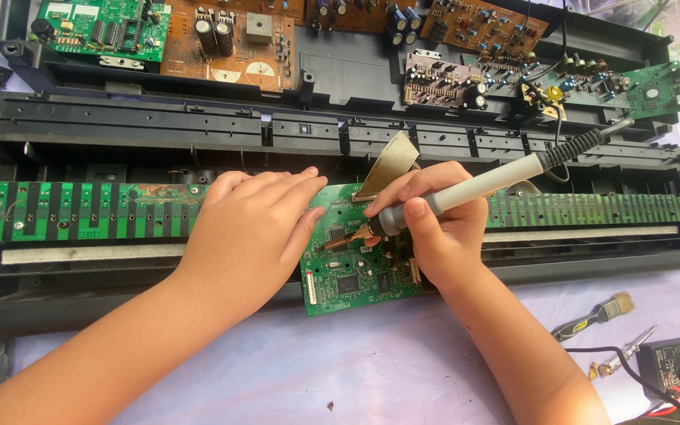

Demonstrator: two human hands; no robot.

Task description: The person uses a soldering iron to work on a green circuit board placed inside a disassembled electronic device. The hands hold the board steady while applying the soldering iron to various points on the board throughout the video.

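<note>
Hands: my left hand (249, 228) lies flat, steadying the green circuit board (356, 275), while my right hand (434, 228) grips the soldering iron (466, 193), tip on the board.

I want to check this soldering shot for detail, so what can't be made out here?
- Head view: the left hand covers part of the small green board.
- The soldering iron tip's exact contact point is too small to tell.
- The right hand hides the board's right edge.
- The black meter is cut off by the frame's lower right edge.
</note>
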